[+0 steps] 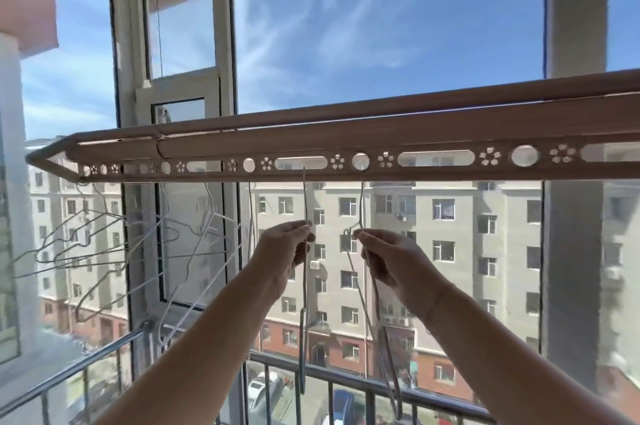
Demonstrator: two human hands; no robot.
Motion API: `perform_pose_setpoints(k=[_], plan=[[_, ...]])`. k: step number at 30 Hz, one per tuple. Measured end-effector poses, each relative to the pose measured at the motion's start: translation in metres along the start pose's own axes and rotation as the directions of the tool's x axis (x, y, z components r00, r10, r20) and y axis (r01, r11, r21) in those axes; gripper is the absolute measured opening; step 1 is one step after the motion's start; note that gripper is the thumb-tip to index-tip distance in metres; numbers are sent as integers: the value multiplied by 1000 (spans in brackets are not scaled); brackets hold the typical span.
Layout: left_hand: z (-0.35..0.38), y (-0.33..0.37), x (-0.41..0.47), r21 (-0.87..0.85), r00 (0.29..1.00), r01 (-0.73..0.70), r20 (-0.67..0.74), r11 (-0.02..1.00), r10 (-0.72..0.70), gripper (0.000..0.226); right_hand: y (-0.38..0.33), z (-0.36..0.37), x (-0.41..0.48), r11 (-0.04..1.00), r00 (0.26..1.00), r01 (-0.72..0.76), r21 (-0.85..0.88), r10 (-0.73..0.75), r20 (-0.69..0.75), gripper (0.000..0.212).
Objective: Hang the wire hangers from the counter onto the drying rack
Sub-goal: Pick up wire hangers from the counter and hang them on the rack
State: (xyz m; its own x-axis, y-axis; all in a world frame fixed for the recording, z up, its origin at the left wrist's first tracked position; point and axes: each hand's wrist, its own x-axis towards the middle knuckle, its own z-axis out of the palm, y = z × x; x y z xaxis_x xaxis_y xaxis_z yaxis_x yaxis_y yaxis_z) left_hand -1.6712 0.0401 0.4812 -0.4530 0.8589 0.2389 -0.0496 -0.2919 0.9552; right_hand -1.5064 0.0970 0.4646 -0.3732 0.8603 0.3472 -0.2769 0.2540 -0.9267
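The drying rack [433,147] is seen as one long bar across the middle of the frame, directly above both hands. Two wire hangers are held edge-on, their long axes vertical. The left hanger [305,199] is pinched at its neck by the left hand [284,251], with its hook reaching into an oblong slot [300,163]. The right hanger [362,202] is pinched by the right hand [391,261], below a round hole [360,161]. Each hand is judged equally near its opening. At the left, hung hangers [104,244] are tangled; at least five are made out.

Thin bare-metal wire hangers [104,244], matt beige perforated drying rack [346,147]; glossy steel railing [86,369], clear glass panes [381,26]
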Motion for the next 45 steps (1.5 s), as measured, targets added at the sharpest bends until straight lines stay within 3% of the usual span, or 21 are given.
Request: perform_pose_setpoints(k=[6, 16, 22, 26, 30, 34, 39, 45], plan=[[-1, -4, 2, -46, 999, -14, 29, 999, 16, 25, 2, -3, 3, 1000, 999, -19, 12, 19, -36, 9], [-36, -46, -25, -8, 1000, 10, -16, 1000, -10, 23, 36, -29, -28, 997, 996, -44, 68, 49, -75, 17], [-52, -111, -44, 19, 988, 152, -34, 988, -151, 19, 93, -60, -74, 989, 981, -146, 30, 149, -127, 18], [-30, -165, -66, 81, 963, 256, 68, 963, -262, 15, 123, -90, -106, 979, 970, -194, -59, 183, -160, 30], [13, -215, -93, 249, 904, 291, 245, 924, -351, 22, 136, -128, -136, 969, 962, -197, -150, 162, -218, 23], [72, -238, -119, 386, 827, 216, 416, 897, -378, 27, 142, -185, -167, 941, 927, -211, -265, 106, -360, 39], [162, -250, -165, 388, 697, 136, 616, 911, -367, 33, 132, -267, -230, 908, 861, -264, -326, 69, -504, 37], [281, -271, -238, 374, 545, 92, 756, 923, -361, 31, 105, -373, -335, 876, 739, -358, -323, 55, -671, 38]])
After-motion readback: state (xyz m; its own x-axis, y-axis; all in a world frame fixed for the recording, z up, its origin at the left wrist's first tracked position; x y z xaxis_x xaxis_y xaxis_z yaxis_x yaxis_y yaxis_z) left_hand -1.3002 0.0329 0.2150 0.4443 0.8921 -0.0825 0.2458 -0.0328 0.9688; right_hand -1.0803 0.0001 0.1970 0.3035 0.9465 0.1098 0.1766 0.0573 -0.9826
